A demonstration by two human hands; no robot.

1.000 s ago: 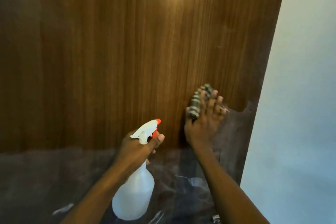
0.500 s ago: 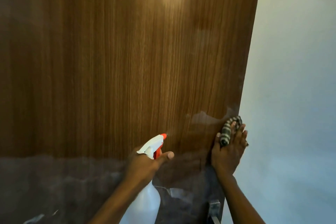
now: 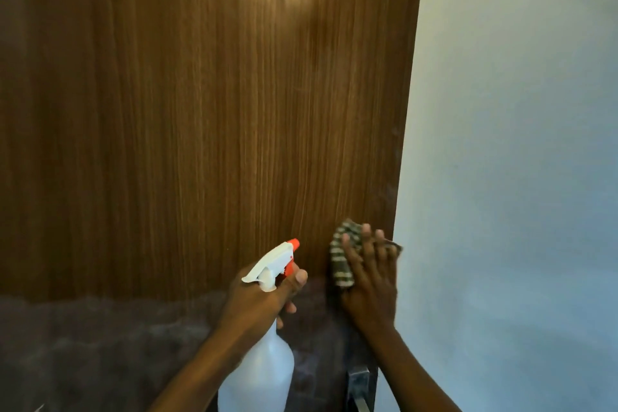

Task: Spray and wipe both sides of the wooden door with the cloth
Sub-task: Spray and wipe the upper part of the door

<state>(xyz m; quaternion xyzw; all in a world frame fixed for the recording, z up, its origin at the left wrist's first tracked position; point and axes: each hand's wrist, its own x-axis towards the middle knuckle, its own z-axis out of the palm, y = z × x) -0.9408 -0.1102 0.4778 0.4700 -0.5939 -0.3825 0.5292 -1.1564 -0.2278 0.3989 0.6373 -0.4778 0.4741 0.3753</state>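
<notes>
Nearest: bottle [image 3: 257, 375], white and translucent, hanging upright low in the view. Left hand [image 3: 264, 294] grips its neck with fingers curled round it under the white head. Whether a finger is on the trigger I cannot tell. Orange nozzle [image 3: 294, 243] points up and forward at the door, close to it. Judgement: held ready so spraying needs no regrip while the other hand wipes.

Beside it, to the right: right hand [image 3: 371, 284], fingers straight and slightly spread, flat on the cloth [image 3: 341, 257]. The checked cloth is bunched under the fingers and pressed against the door [image 3: 200, 110], just inside its free right edge. Judgement: flat palm spreads the pressure, and the bunching gives a thick pad.

Below the right wrist: metal handle [image 3: 359, 385], partly cut off by the frame.

Door: brown wood grain, fills the left and centre. A dull greyish band [image 3: 100, 344] crosses its lower part; whether that is moisture or film I cannot tell. Only this face shows, and the wipe is at the band's upper margin.

Farthest: pale wall [image 3: 518, 144], right of the door edge.
</notes>
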